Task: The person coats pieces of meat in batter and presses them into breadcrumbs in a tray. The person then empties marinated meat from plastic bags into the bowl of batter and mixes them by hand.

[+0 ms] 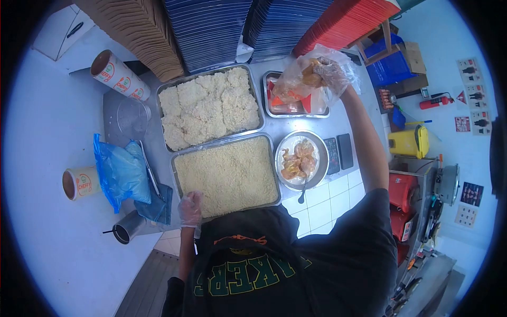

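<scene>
My right hand [332, 75], in a clear plastic glove, grips a clear plastic bag [296, 79] with raw chicken pieces [311, 73] in it. The bag hangs over a small metal tray [269, 108] with red-and-white packaging inside. At the lower left corner of the breadcrumb tray [278, 185] is my left hand [191, 209], also gloved, its fingers closed by the rim; whether they pinch anything is hidden. Pale breadcrumbs [227, 174] fill that tray. To its right, a metal bowl [324, 174] holds raw chicken pieces [300, 158] and a dark-handled utensil [302, 196].
Behind the breadcrumbs stands a tray of crumb-coated pieces [208, 108]. Stacks of folded boxes [211, 31] line the back edge. A blue plastic bag [124, 171], printed paper tubs [120, 75] and a metal cup [128, 230] are at left. Two dark flat devices [345, 151] lie beside the bowl.
</scene>
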